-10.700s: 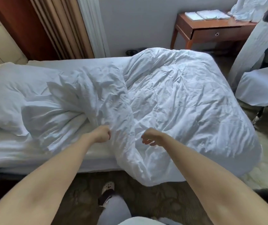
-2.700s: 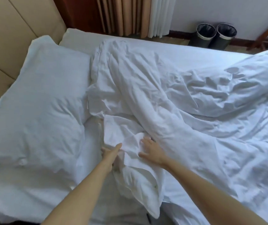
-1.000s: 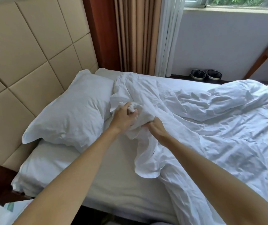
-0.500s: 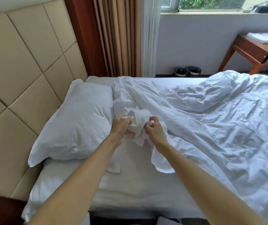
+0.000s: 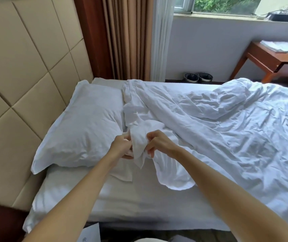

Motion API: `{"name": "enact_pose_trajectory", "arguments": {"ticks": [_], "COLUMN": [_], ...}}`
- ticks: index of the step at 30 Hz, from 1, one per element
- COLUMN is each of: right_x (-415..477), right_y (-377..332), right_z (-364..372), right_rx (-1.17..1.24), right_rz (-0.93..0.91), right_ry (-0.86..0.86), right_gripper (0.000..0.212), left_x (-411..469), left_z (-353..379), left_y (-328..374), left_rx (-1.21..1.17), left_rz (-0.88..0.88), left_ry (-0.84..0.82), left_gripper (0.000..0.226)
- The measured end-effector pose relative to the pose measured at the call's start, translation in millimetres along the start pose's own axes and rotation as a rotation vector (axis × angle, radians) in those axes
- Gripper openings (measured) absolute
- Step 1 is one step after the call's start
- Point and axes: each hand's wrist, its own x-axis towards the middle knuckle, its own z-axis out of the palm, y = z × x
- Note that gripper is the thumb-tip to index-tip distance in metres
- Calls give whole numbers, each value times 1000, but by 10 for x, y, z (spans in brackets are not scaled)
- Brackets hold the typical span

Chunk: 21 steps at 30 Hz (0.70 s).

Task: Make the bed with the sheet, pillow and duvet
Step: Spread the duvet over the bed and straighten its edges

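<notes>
**Duvet** (image 5: 227, 137): white and crumpled. It covers the bed from centre to right of frame, with one long twisted fold running from upper centre down toward the hands.

**Duvet corner** (image 5: 139, 143): gathered into a bunch at centre frame and raised clear of the sheet.

**Left hand** (image 5: 121, 145): fingers curled, pinching the left side of the bunch.

**Right hand** (image 5: 159, 143): fingers curled round the right side of the same bunch. The fingertips are partly hidden in the cloth.

**Pillow** (image 5: 87, 126): centre left, lying against the padded headboard (image 5: 17, 84). Its right edge touches the duvet.

**Sheet** (image 5: 139, 203): lower centre, bare and fairly flat below the pillow.

**Step in hand (judged):** sorting out the top corner so the duvet's upper edge can be drawn up to the pillow.

**Handling note:**
- The person does well to feed the hem through the fingers until the true corner is held, not a mid-fold.
- The hands then part along the top edge and lift so the twisted fold drops open.
- An even pull from both hands keeps the sheet from dragging and the pillow from being pushed aside.
</notes>
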Motion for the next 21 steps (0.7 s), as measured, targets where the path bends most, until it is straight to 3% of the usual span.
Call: {"name": "enact_pose_trajectory", "arguments": {"ticks": [4,7,10,13,16,18,19,21], "right_x": [60,96,128,88,27,3,7,15], "right_y": [-101,-161,-136,-49,137,325,435,626], "right_z": [116,137,110,112,120,109,94,102], "right_rx": [-80,-25,-8,6,65,12,-112,-444], "right_rz": [2,-29,-69,-61,-11,7,8,43], "right_ry": [-190,-229,-246,-346,-388,-276,-187,-122], "right_gripper": [47,50,50,44,22,11,29,91], "left_x": [-72,-159,-247,-256,-172,-154,-157,-175], "left_z": [-65,-132,-174,-70,56,110,117,103], "left_y": [-84,-136,-159,-130,-182,-223,-234,-174], "left_rx": [-85,-274,-355,-133,-15,-86,-153,-279], "left_rz": [-37,-69,-39,-35,-56,-88,-111,-127], "left_ry": [53,-101,-232,-31,178,300,381,503], "left_gripper": [40,25,34,17,34,34,32,31]}}
